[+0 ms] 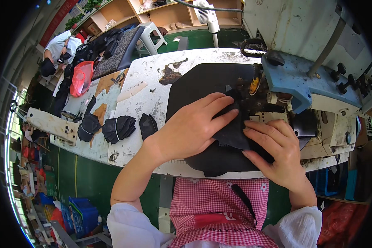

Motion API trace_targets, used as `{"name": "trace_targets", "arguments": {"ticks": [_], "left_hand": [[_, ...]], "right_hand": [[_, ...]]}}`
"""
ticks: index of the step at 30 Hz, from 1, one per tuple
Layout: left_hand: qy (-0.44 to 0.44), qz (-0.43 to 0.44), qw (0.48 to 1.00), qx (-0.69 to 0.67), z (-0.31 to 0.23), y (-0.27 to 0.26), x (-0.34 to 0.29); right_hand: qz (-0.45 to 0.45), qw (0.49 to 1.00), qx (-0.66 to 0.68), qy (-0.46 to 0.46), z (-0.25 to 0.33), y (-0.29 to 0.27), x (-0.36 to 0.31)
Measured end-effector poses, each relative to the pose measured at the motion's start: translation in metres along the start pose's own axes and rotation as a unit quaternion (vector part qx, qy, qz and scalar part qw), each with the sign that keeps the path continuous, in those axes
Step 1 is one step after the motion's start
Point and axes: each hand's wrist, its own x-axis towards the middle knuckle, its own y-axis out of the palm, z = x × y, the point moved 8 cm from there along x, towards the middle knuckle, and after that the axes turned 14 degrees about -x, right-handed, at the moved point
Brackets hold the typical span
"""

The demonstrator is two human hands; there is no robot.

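Observation:
My left hand (pixel 190 128) reaches across a wide black mat (pixel 198 84), its thumb and fingers closed on a soft black flat piece (pixel 231 134). From the other side my right hand (pixel 275 146) grips the same piece at its right edge, fingers bent, beside the metal plate of the machine (pixel 256 118). The piece lies partly folded between both hands, and my fingers cover some of it. Left of my left wrist is a loose black cut piece (pixel 147 125). Next to it sit a banded bundle of black pieces (pixel 119 128) and another bundle (pixel 89 127).
The machine's blue arm (pixel 287 78) overhangs the right of the worn white table (pixel 124 105). A red plastic bag (pixel 82 78) and dark goods lie farther left, near another person (pixel 62 47). Behind are a white stool (pixel 152 38) and a fan (pixel 206 16). Blue crates (pixel 82 215) stand below left.

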Motion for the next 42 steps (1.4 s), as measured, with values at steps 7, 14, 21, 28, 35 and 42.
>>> {"name": "trace_targets", "arguments": {"ticks": [7, 14, 21, 28, 35, 42], "left_hand": [[-0.032, -0.018, 0.999, 0.023, -0.007, 0.003, 0.001], [0.035, 0.011, 0.999, -0.031, -0.007, -0.001, -0.008], [0.018, 0.009, 1.0, -0.015, 0.001, -0.001, 0.0], [0.01, 0.005, 1.0, 0.005, 0.02, -0.006, 0.005], [-0.007, -0.01, 1.0, 0.017, 0.035, -0.011, 0.011], [-0.097, -0.209, 0.973, 0.013, 0.069, -0.063, -0.028]], "right_hand": [[-0.061, 0.998, 0.018, 0.024, -0.004, -0.005, -0.003], [-0.084, 0.996, 0.017, 0.019, -0.004, -0.006, -0.005], [-0.072, 0.958, 0.076, -0.268, 0.066, 0.019, -0.079], [0.203, 0.973, 0.088, -0.071, 0.052, 0.164, -0.109], [0.115, 0.985, 0.109, -0.075, 0.05, 0.157, -0.115], [0.044, 0.995, 0.052, -0.07, 0.04, 0.159, -0.12]]}}
